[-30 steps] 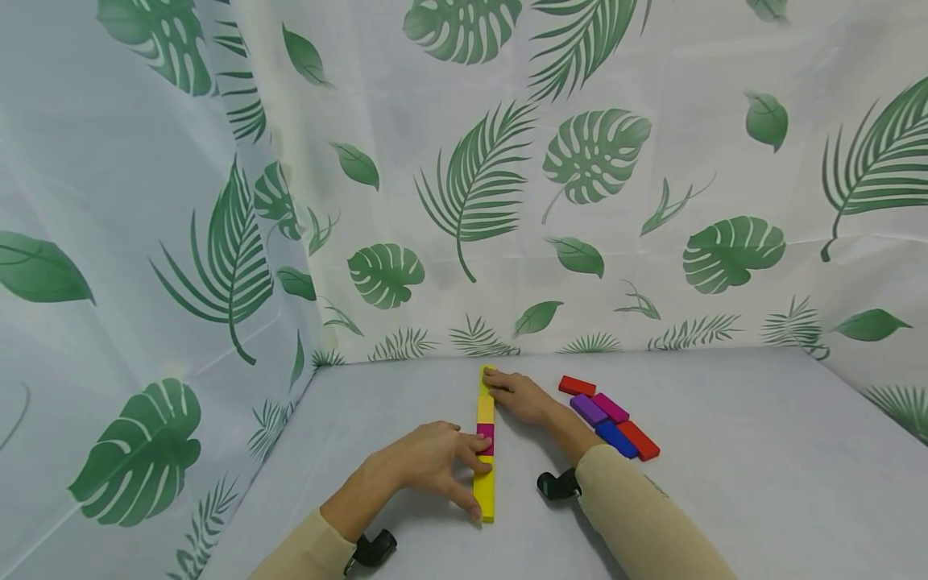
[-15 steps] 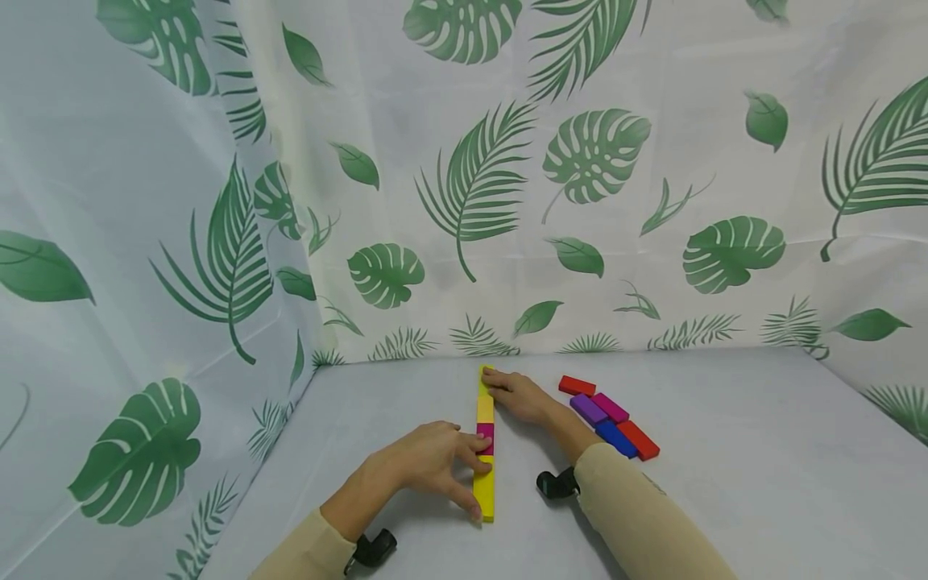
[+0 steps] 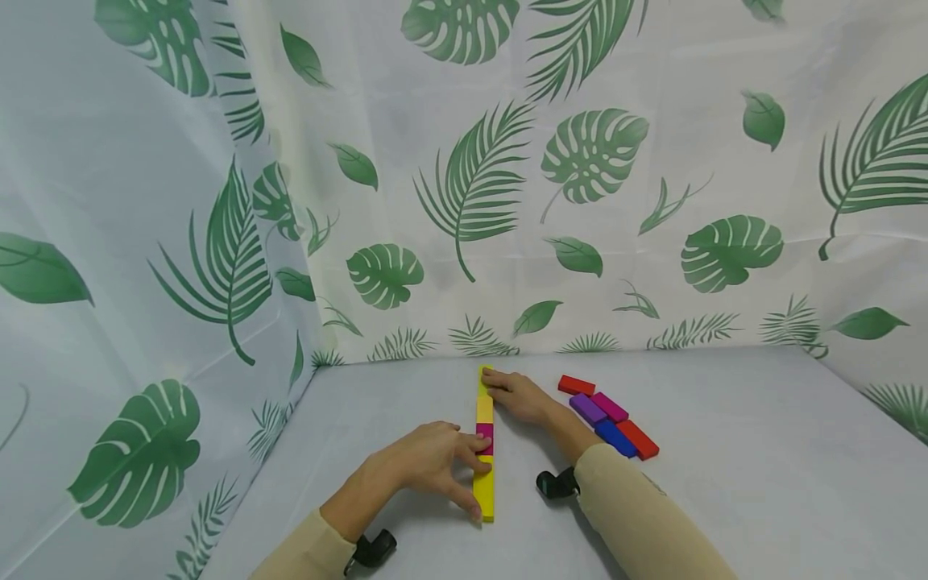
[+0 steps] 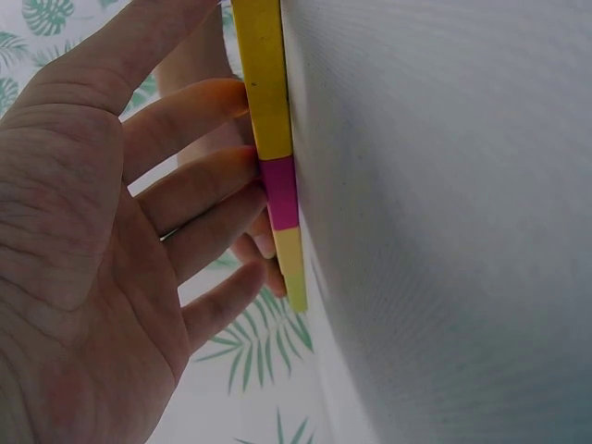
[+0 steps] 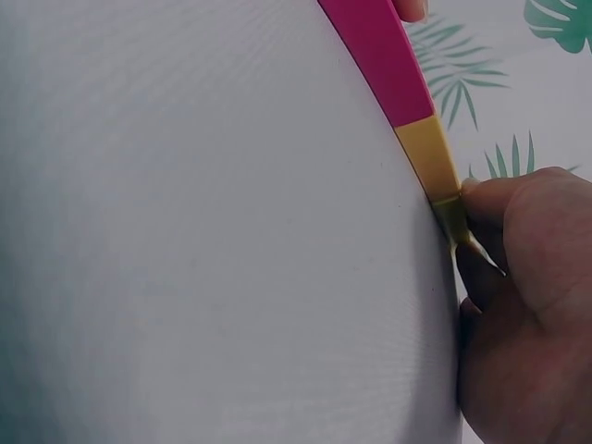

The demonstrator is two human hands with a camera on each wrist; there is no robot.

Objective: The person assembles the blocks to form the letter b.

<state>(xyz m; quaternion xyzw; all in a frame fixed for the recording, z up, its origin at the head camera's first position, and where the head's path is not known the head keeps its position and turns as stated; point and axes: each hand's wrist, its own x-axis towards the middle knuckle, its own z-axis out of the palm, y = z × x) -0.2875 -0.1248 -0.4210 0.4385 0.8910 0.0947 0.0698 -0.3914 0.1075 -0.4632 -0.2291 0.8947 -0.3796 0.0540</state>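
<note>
Head view: leafy sheeting (image 3: 500, 189) backs a pale tabletop (image 3: 754, 475) bearing blocks (image 3: 485, 409).

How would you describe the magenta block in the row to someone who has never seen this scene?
On the pale table, find the straight row of blocks running away from the person. Look beside the left hand: the magenta block lies there, within the row. Its colour sets it apart: its row neighbours on both sides are yellow.
</note>
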